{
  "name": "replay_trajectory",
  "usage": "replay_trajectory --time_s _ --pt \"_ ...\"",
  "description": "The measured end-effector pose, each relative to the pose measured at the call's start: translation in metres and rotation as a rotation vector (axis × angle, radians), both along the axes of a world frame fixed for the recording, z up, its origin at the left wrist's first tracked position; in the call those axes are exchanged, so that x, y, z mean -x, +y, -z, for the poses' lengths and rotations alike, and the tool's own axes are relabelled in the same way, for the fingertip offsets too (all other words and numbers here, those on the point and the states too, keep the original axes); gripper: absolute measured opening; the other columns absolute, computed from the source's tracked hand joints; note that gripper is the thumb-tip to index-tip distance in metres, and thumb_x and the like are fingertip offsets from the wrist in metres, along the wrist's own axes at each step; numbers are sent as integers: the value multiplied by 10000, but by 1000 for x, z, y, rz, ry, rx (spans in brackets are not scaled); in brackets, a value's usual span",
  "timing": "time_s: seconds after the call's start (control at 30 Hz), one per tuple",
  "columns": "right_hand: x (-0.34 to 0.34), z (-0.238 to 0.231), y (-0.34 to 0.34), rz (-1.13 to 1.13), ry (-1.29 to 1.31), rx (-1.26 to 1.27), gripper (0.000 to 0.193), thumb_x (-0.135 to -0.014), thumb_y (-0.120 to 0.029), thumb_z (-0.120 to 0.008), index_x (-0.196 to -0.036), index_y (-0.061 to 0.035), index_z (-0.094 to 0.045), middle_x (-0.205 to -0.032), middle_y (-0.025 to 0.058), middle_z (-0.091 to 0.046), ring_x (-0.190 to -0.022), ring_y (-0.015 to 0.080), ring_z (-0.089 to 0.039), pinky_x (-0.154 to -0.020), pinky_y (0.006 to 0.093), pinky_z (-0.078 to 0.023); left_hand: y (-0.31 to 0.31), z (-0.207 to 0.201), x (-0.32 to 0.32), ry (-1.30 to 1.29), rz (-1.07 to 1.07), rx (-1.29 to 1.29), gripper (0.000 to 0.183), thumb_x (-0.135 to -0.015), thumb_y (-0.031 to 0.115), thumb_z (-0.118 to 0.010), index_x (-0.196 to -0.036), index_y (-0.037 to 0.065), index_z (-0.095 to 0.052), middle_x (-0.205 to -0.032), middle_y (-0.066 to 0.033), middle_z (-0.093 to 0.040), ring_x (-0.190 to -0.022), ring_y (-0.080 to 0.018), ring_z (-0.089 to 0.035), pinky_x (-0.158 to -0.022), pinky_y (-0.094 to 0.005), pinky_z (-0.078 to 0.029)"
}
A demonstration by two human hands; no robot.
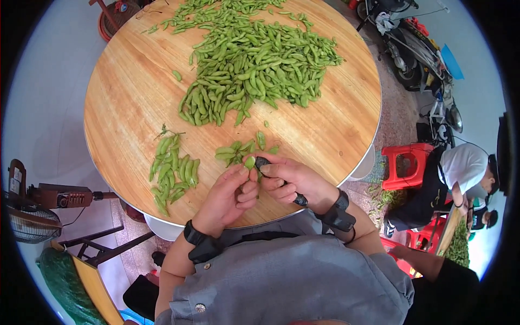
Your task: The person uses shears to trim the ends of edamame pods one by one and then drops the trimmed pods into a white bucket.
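My left hand (pixel 230 195) pinches a green soybean pod (pixel 249 162) upright between thumb and fingertips, over the near edge of the round table. My right hand (pixel 298 179) is wrapped round a black-handled tool (pixel 262 162), with its top end right beside the pod and its other end showing below my fingers. Its working part cannot be made out. Just beyond my hands lies a small group of pods (pixel 233 151). To the left rests another small pile of pods (pixel 173 168), with a bit of stem at its top.
A large heap of soybean pods (pixel 260 65) covers the far part of the wooden table (pixel 135 92). On the right are a red stool (pixel 407 165), a motorcycle (pixel 411 59) and people seated by another table. A fan (pixel 33 223) stands on the left.
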State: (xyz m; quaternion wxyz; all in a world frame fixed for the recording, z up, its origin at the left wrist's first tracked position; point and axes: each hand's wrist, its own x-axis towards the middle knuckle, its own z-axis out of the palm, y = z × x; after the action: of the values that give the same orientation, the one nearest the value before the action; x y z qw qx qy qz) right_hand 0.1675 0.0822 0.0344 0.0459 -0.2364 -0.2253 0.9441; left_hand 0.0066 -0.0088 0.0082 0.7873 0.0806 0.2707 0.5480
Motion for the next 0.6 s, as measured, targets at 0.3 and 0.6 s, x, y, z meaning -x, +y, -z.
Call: replay_trajectory --time_s 0.3,0.6 --pt "-1 -1 4 12 -124 -330 163 -929 -179 -444 -1058 -89 -486 -625 -69 -351 -441 9 -285 -387 172 -210 -4 15 -3 -93 78 3 228 -933 266 -409 -839 65 -458 -646 8 -380 -505 -64 -319 -413 -186 -234" --pt "-2 7 3 72 -114 -370 101 -892 -153 -531 -854 -82 -470 -568 -65 -385 -429 18 -334 -383 180 -236 -2 12 -3 433 100 -102 158 -875 210 -545 -806 73 -508 -598 40 -417 -472 -36 -335 -417 -183 -255"
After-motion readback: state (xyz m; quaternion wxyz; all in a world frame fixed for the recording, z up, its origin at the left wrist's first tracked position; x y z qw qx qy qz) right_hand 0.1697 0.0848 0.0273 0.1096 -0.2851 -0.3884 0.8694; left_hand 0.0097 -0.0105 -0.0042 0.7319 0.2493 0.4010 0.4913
